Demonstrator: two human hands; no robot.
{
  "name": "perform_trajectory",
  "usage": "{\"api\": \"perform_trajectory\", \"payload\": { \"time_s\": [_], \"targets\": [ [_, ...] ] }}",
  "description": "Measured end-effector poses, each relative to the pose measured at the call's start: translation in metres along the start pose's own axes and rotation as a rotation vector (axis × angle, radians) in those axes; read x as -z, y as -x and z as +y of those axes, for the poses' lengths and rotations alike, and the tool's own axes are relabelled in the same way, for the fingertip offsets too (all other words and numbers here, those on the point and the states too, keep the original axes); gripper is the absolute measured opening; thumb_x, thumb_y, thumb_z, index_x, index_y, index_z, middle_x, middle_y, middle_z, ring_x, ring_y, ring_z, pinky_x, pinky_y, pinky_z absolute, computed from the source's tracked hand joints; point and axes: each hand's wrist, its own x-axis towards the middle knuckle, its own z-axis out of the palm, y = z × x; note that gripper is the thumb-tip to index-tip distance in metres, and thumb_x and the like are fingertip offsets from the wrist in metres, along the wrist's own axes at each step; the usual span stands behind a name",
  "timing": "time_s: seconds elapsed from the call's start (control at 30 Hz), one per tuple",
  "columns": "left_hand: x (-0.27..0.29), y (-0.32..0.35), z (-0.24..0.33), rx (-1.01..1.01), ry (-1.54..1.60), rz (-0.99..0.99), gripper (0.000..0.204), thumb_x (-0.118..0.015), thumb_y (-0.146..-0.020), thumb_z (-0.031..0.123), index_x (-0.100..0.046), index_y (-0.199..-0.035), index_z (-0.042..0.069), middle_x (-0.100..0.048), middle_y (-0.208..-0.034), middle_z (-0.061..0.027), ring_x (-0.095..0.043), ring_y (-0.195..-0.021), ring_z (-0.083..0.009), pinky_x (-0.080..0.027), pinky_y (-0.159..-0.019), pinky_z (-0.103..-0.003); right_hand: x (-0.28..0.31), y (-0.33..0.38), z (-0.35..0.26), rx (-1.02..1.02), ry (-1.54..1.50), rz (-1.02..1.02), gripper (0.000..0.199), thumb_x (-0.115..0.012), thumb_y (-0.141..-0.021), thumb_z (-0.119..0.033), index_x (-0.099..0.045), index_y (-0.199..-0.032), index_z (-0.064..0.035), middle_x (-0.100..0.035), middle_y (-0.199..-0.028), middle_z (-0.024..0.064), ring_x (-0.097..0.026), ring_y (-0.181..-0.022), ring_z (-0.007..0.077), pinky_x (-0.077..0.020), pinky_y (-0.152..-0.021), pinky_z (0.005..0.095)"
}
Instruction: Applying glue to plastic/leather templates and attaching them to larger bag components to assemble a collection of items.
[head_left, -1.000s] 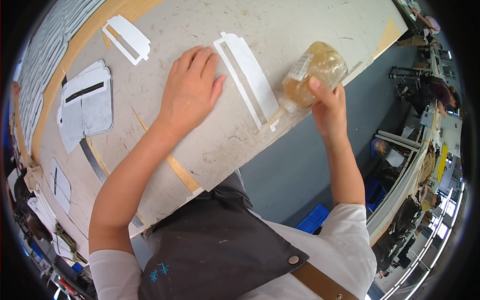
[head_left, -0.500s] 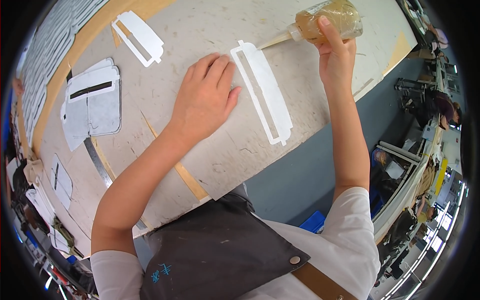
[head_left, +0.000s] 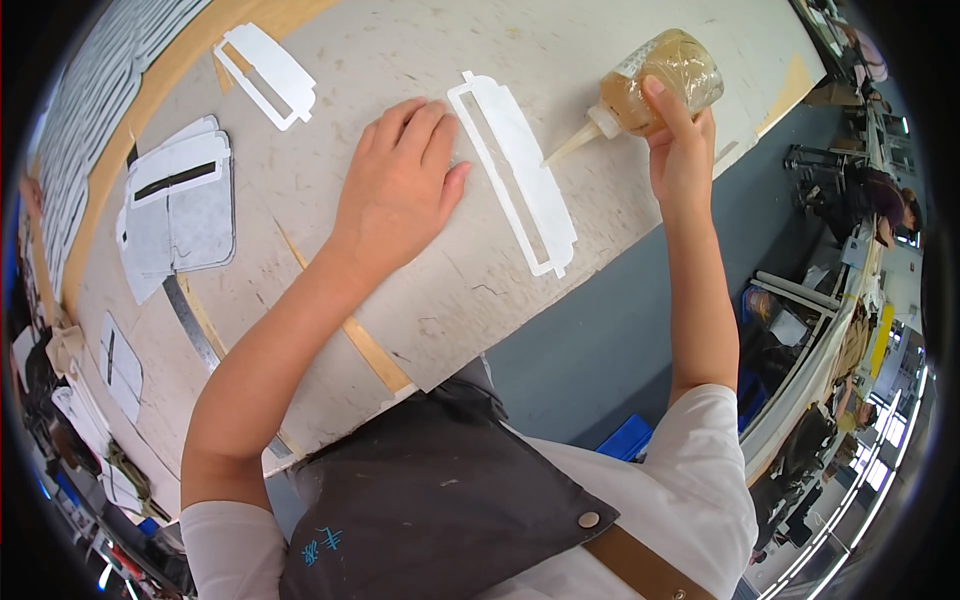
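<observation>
Grey, scuffed worktop (head_left: 400, 55) spreads across the upper frame; the white slotted piece (head_left: 525, 155) lies on it, upper centre. The left hand (head_left: 395, 195) rests palm down just left of that piece, thumb apart, gripping nothing. The right hand (head_left: 685, 165), upper right, is clamped round an amber bottle (head_left: 680, 60). Its nozzle (head_left: 578, 140) has shifted from the piece's top end to midway down the right edge, which suggests that edge is being coated.

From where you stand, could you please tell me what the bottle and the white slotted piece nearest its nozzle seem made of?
The bottle looks like clear, glossy plastic, perhaps glass: highlights shine and amber contents show through. The white slotted piece seems matte paper or card: flat with crisp edges.
</observation>
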Motion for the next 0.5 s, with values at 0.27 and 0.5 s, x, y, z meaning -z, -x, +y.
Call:
{"api": "perform_trajectory", "payload": {
  "time_s": [0.27,0.5],
  "targets": [
    [-0.005,0.002,0.007,-0.011,-0.042,0.017,0.036,-0.067,-0.079,0.016,-0.057,-0.108,-0.002,-0.054,-0.116,-0.0116,-0.049,-0.111,-0.0278,-0.043,-0.090,-0.038,0.030,0.034,-0.001,-0.107,-0.001,0.000,0.048,-0.070,-0.078,-0.021,-0.050,-0.115,0.0025,-0.058,-0.103,0.0104,-0.056,-0.097,0.0190,-0.0446,-0.084,0.0320],
    [-0.006,-0.005,-0.008,0.069,0.048,0.062,0.041,-0.067,-0.079,0.017,-0.055,-0.113,-0.003,-0.049,-0.124,-0.0140,-0.047,-0.112,-0.0321,-0.043,-0.092,-0.040,0.033,0.031,-0.011,-0.236,0.079,-0.074,0.056,-0.069,-0.080,-0.024,-0.047,-0.122,0.0054,-0.057,-0.108,0.0129,-0.057,-0.100,0.0213,-0.0462,-0.087,0.0329]
  ]
}}
